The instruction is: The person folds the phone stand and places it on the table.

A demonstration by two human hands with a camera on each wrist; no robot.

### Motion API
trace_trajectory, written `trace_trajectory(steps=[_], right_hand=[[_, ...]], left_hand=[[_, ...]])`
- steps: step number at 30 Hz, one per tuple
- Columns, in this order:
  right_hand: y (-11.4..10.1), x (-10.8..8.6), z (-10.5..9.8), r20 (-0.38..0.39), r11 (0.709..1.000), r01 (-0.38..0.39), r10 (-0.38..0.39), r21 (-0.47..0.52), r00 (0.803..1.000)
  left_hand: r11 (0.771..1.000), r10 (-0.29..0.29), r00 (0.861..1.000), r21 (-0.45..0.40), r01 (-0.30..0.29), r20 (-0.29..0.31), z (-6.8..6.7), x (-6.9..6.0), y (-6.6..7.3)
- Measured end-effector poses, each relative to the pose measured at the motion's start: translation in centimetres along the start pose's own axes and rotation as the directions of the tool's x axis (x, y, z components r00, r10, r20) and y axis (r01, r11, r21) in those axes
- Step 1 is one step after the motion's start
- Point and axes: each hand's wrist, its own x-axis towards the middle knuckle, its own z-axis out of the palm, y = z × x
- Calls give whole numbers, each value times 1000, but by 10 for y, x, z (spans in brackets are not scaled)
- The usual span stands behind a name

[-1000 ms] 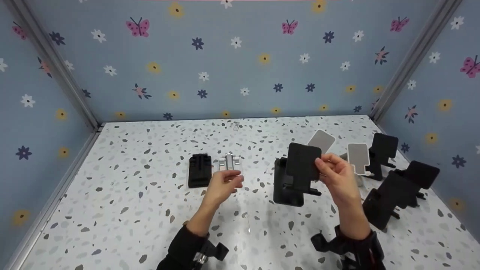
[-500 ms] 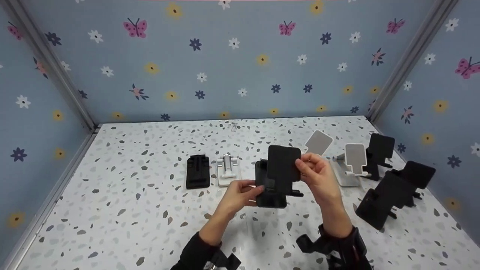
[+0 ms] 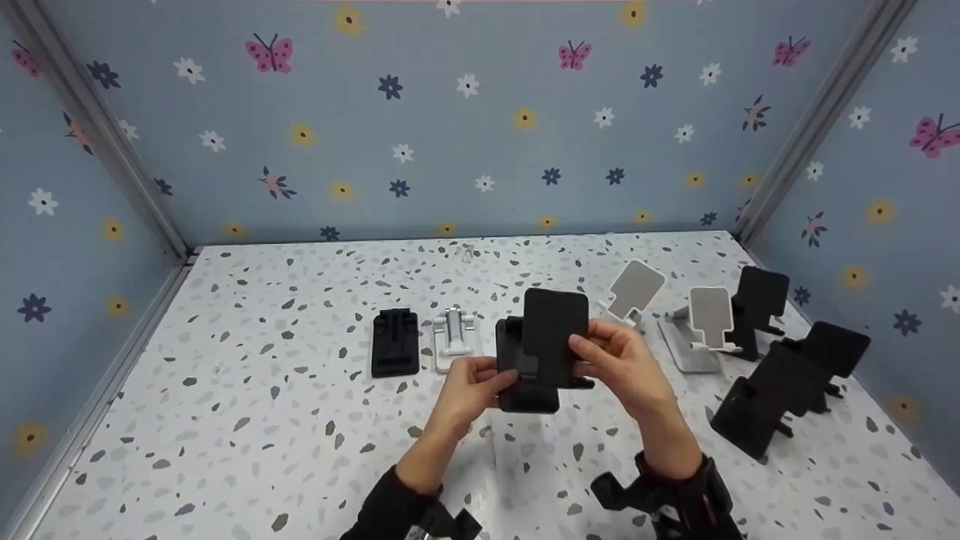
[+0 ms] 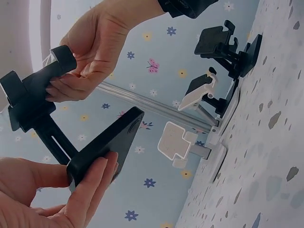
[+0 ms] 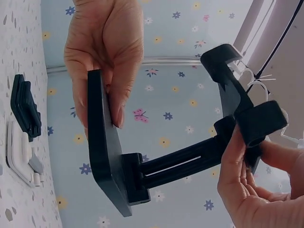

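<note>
Both hands hold a black phone stand (image 3: 555, 330) above the table, its plate raised from its base on a slotted arm (image 5: 180, 164). My left hand (image 3: 469, 394) pinches the left edge of the base, thumb on one face and fingers on the other; the left wrist view shows this base (image 4: 107, 147) tilted. On the other side, my right hand (image 3: 626, 367) grips the plate by its right edge, with the thumb on the plate's front. In the right wrist view the arm stands out from the base, and the plate's lip parts lie close to the right fingers (image 5: 232, 175).
Left of the hands lie a folded black phone stand (image 3: 395, 345) and a folded white one (image 3: 454, 337). To the right stand unfolded white stands (image 3: 710, 319) and black stands (image 3: 763, 296), some overlapping in view. A patterned wall (image 3: 480, 150) closes the back.
My left hand has come right from beside the folded white stand and taken hold of the base. The right hand has carried the black stand left and shifted its grip on the plate.
</note>
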Motion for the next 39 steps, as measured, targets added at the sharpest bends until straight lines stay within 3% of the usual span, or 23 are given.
trace_trajectory(steps=[6,12,18,27,39], right_hand=[[-3,-3,0,50,997,-7,11,-82,999],[-2,-4,0,65,997,26,-21,-73,998],[1,-3,1,21,998,49,-48,-44,999],[4,-2,5,-22,993,74,-76,-90,997],[18,7,10,-163,948,153,-204,-280,965]], left_hand=[[1000,-12,1000,5,12,-7,-1,0,1],[1000,-10,1000,-3,10,0,1,0,0],[1000,-9,1000,-11,9,-3,3,-1,0],[1000,-16,1000,13,16,-14,3,-2,-1],[998,-51,997,42,53,-49,6,-1,-1]])
